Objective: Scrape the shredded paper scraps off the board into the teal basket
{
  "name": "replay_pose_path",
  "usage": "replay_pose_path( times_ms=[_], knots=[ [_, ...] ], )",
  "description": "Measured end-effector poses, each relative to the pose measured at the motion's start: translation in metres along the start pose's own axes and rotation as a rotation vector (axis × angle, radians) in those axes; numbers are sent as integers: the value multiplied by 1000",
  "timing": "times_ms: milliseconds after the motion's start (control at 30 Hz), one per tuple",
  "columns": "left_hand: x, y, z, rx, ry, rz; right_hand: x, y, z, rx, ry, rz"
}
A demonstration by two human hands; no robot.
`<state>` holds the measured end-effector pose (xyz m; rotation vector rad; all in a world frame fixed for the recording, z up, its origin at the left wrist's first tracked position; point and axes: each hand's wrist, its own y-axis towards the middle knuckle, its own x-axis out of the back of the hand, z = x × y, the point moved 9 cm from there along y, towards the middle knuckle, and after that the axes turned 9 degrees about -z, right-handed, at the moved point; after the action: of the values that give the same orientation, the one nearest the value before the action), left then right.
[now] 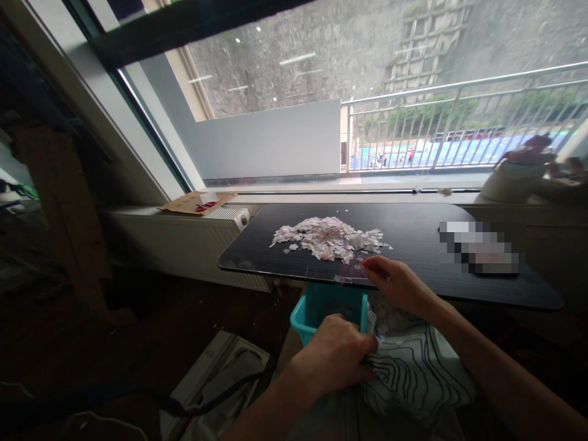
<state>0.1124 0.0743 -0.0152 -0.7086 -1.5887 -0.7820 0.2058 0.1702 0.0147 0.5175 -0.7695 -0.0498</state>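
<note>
A heap of small torn paper scraps [328, 237], white and pinkish, lies on the black tabletop [257, 245]. My right hand [399, 282] is over the near edge with its fingers pinched on a thin, clear pinkish plastic sheet [353, 269]. Below that edge stands a teal plastic bin [299, 318]; its inside is dark, its contents hard to make out. My left hand [333, 352] is closed at the bin's near right rim, its fingertips partly hidden. Just right of it, a white cloth with black wavy lines [418, 367] bunches under my right forearm, close to more pale scraps.
A blurred-out object [480, 248] lies on the table's right side. Behind is a window ledge with a plush toy [519, 174]. At left, a radiator [184, 245] carries a brown paper envelope [197, 201] and red-handled scissors [206, 207]. A pale box-like object [220, 367] sits on the floor.
</note>
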Motion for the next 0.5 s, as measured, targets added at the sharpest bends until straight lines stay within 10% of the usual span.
replay_pose_path(
  times_ms=[233,500],
  knots=[
    [1,-2,3,4,-13,-24,-9,3,6,42,51,51],
    [0,-1,2,13,-13,-37,40,15,-54,-116,-224,-249]
  ],
)
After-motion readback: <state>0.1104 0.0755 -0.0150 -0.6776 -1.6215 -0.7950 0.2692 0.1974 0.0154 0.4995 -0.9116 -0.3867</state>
